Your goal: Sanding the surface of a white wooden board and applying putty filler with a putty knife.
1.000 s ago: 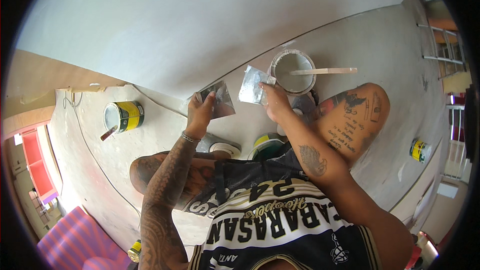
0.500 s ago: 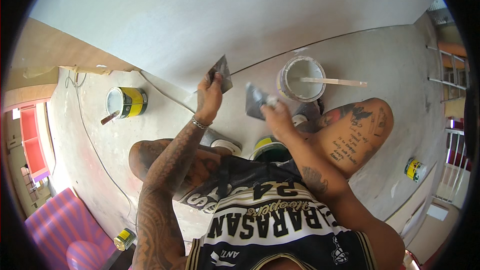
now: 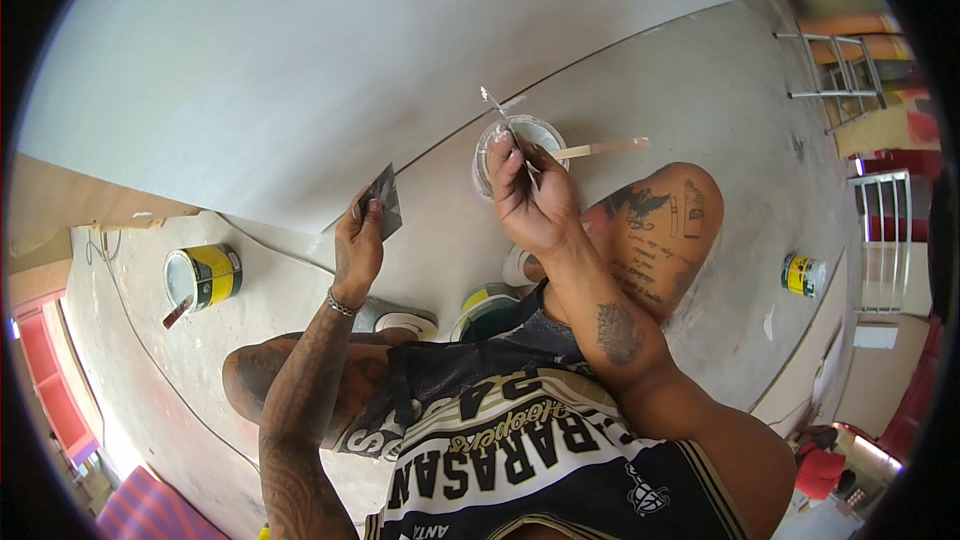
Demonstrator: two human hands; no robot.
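1. Paste could drop from the tip of the right plate (image 3: 500, 112) onto the floor (image 3: 440, 180), near its edge along the pale wall (image 3: 350, 70); the plate is steeply tipped, with a white dab at its far end.
2. The right hand (image 3: 533, 190) appears above the near side of the bucket (image 3: 480, 168). A low wrist could catch the rim or jolt the stick (image 3: 605, 148), which juts out past it toward the thigh.
3. The left hand (image 3: 358, 250) pinches the left plate (image 3: 386, 202) narrowly, thumb on the near face. A loose pinch could let the thin sheet twist or slip.
4. The right fingers are curled closely around their plate; how firmly, I cannot tell.
5. The right plate shows nearly edge-on. Its visible long axis slants from the palm up and leftward, tip toward the floor's wall edge.
6. The left plate is in the air, left of the bucket, one corner pointing up toward that same edge. Foreshortening hides which side is longer.
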